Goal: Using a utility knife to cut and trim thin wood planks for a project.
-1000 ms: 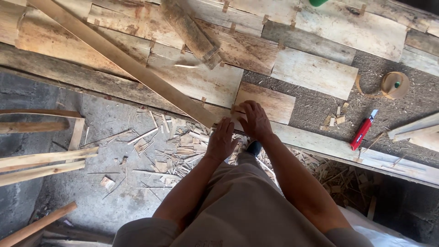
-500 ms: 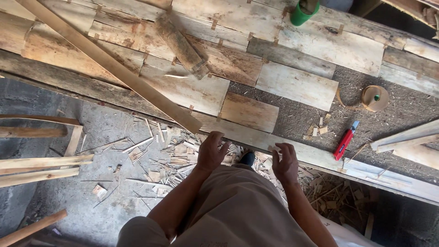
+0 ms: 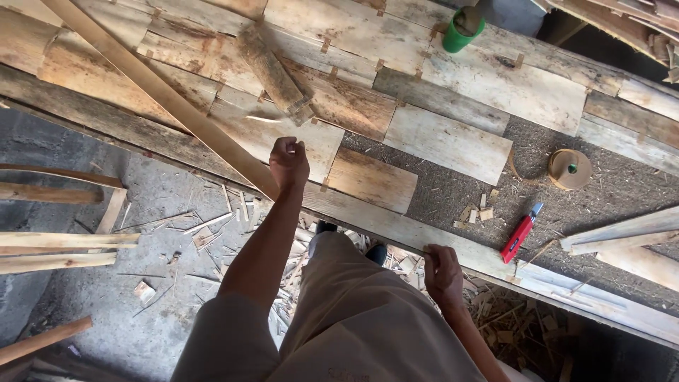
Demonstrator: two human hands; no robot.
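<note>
You stand at a rough workbench (image 3: 453, 141) of patched grey and tan planks, over a concrete floor (image 3: 92, 297) littered with wood chips and offcuts. Your left hand (image 3: 288, 164) is curled into a loose fist at the bench's near edge, beside the lower end of a long pale wooden strip (image 3: 163, 99). Your right hand (image 3: 444, 272) grips that near edge further right, well apart. A green cup (image 3: 463, 30) stands at the far edge; a red utility knife (image 3: 520, 235) lies near the right end.

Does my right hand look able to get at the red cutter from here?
Probably yes: the right hand rests on the plank edge, and only bare sawdust lies between it and the red cutter.
</note>
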